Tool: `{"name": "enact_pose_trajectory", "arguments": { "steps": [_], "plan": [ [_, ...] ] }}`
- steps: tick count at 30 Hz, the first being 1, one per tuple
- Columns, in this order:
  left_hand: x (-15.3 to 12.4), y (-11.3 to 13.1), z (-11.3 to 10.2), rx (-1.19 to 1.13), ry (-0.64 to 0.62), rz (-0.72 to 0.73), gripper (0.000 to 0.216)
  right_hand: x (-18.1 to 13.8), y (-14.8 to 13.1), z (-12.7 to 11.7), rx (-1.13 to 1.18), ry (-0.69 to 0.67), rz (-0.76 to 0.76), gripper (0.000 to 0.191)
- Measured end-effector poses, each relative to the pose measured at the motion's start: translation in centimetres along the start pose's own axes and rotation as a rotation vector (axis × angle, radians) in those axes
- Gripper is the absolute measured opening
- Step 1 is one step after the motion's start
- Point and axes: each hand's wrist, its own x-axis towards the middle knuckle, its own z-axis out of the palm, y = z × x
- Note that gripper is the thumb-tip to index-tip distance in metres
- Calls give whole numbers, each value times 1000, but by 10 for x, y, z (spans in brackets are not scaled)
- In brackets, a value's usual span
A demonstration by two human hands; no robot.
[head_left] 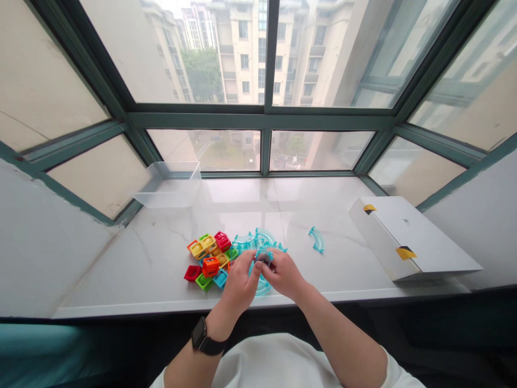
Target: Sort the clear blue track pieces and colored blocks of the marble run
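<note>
My left hand (243,277) and my right hand (285,273) meet over a heap of transparent turquoise toy track pieces (264,235). Both sets of fingers are closed on one small transparent turquoise track piece (264,253), thumbs towards me. A dark grey patch shows between the thumbs; whether it belongs to the piece I cannot tell. Just left of my left hand lies a pile of red, yellow, orange, green and blue toy blocks (210,266). A single curved turquoise track piece (317,240) lies apart, beyond my right hand.
A transparent plastic bin (172,199) stands at the back left of the white marbled sill (323,205). On the right rests a large white box (416,237) with black and yellow tabs. Green-framed windows (258,120) enclose the sill, and its front edge runs close to my body.
</note>
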Motion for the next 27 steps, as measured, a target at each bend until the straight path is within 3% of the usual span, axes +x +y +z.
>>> {"name": "enact_pose_trajectory", "arguments": {
  "steps": [5,9,17,21,27],
  "plan": [
    [-3,3,-1,-110,-29,55,41,-4,-6,-1,65,-33,-136,8],
    [-8,3,1,-171,-22,17,45,-6,-12,-1,76,-32,-213,15],
    [-7,6,3,-275,23,109,44,-6,-10,-1,-9,-2,-225,7],
    [-6,9,4,-453,57,20,45,-10,-3,3,-1,-14,-214,12],
    [-1,11,0,-950,139,-161,64,-21,7,10,-37,-111,-99,17]
  ]
}}
